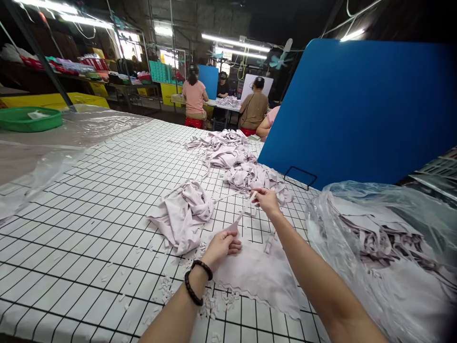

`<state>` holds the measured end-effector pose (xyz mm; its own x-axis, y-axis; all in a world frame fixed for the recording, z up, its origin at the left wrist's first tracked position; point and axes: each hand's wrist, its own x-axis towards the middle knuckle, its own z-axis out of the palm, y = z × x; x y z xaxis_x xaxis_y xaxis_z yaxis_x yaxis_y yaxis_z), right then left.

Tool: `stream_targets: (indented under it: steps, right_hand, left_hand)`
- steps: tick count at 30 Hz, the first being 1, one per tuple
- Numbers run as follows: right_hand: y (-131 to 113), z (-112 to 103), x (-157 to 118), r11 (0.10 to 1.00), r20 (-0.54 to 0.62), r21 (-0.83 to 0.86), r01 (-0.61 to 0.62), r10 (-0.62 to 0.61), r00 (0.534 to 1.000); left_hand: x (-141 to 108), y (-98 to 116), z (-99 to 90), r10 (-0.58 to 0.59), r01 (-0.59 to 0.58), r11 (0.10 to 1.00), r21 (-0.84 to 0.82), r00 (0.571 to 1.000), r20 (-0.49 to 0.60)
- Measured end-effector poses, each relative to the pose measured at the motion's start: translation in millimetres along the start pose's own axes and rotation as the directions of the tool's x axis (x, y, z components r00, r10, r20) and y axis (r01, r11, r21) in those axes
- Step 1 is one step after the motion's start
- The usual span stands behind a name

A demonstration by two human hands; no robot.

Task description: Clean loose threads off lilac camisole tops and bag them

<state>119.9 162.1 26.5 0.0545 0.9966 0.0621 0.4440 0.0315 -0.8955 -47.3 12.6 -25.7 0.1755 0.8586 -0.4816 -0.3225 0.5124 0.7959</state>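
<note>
Grip of the left hand [222, 247] pinches pale fabric [255, 274], wrist low, fingers curled, right hand [264, 200] reaching farther forward.

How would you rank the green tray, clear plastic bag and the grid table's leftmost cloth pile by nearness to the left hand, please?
From the left hand:
1. Leftmost cloth pile, just left
2. Clear plastic bag, right side
3. Green tray, far left
</note>
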Motion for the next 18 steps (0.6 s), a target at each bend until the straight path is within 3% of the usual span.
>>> stream_targets:
  steps: [4, 7, 8, 9, 11, 13, 15, 18]
  right_hand:
    - [-10.6, 3.1, -3.3, 0.972, 0.048, 0.233, 0.041, -0.053, 0.997]
    - [-20.7, 6.6, -23.9, 0.94, 0.08, 0.236, 0.247, -0.272, 0.959]
    - [-21.8, 8.3, -34.7, 0.914, 0.117, 0.151, 0.376, -0.394, 0.912]
    - [-21.3, 10.0, -46.6, 0.854, 0.193, 0.035, 0.519, -0.515, 0.835]
    - [-15.4, 12.7, -70.6, 0.626, 0.421, -0.135, 0.768, -0.665, 0.617]
    - [-5.5, 12.7, -89.3, 0.392, 0.594, -0.192, 0.9, -0.684, 0.425]
    - [4.7, 9.8, -98.7, 0.253, 0.647, -0.241, 0.937, -0.678, 0.349]
    - [13.5, 3.4, -99.2, 0.172, 0.642, -0.328, 0.929, -0.68, 0.353]
  left_hand:
    - [-2.3, 3.5, -6.5, -0.047, 0.051, 0.996, -0.079, 0.998, 0.048]
    - [-3.0, 6.5, -11.7, -0.069, 0.087, 0.981, -0.175, 0.992, 0.104]
    - [-3.4, 8.1, -13.4, -0.082, 0.111, 0.969, -0.22, 0.987, 0.135]
    - [-4.0, 9.9, -14.8, -0.092, 0.137, 0.953, -0.272, 0.981, 0.173]
    - [-5.3, 13.7, -16.8, -0.077, 0.168, 0.908, -0.383, 0.967, 0.243]
    - [-6.8, 16.7, -17.5, -0.044, 0.17, 0.873, -0.456, 0.96, 0.276]
    - [-8.5, 18.1, -17.1, -0.024, 0.145, 0.883, -0.447, 0.964, 0.266]
    - [-10.7, 17.1, -15.5, -0.013, 0.098, 0.947, -0.306, 0.963, 0.268]
